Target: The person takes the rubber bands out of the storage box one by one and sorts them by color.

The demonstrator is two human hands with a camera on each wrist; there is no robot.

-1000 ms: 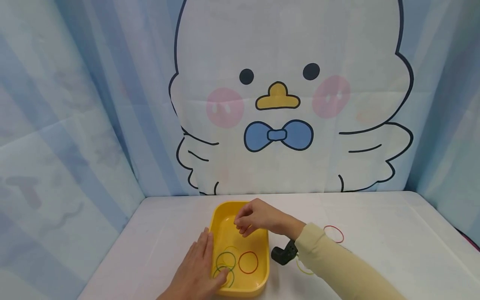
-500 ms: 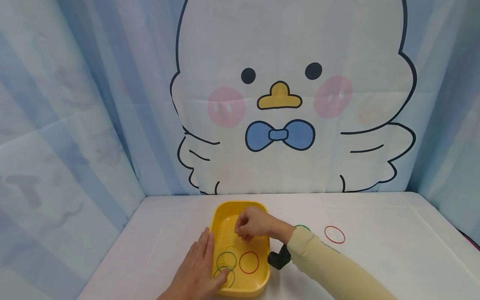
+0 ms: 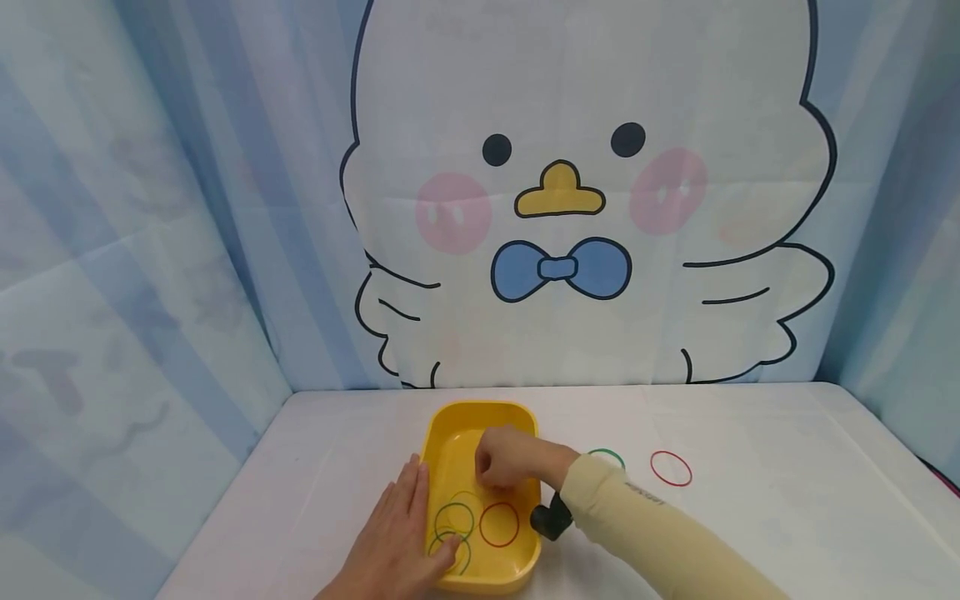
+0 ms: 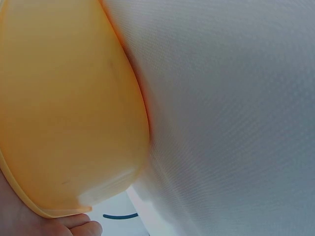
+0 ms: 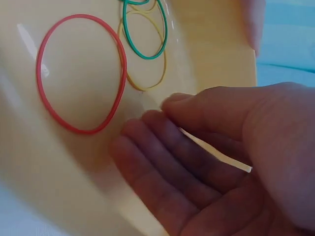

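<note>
A yellow tray (image 3: 452,446) stands on the table, with several thin rubber bands in its near half. In the right wrist view a red rubber band (image 5: 38,73) lies apart from a green rubber band (image 5: 147,58), which overlaps a yellow rubber band (image 5: 143,90). My left hand (image 3: 393,533) rests along the tray's left rim, fingers straight and thumb over the edge. Over the middle of the tray is my right hand (image 3: 506,457), its fingers bent loosely and thumb close to them, nothing visible in its grasp. Its thumb tip comes near the yellow band.
Right of the tray on the white table (image 3: 787,500) lie another red band (image 3: 691,475) and a green band (image 3: 606,451), partly behind the right sleeve (image 3: 637,517). A black wrist camera (image 3: 551,518) hangs beside the tray's right wall. Printed cloth stands behind.
My right hand has moved lower and nearer, from the tray's far part to its middle. The green band on the table has come into view; a yellow one there is now hidden. The left hand stays.
</note>
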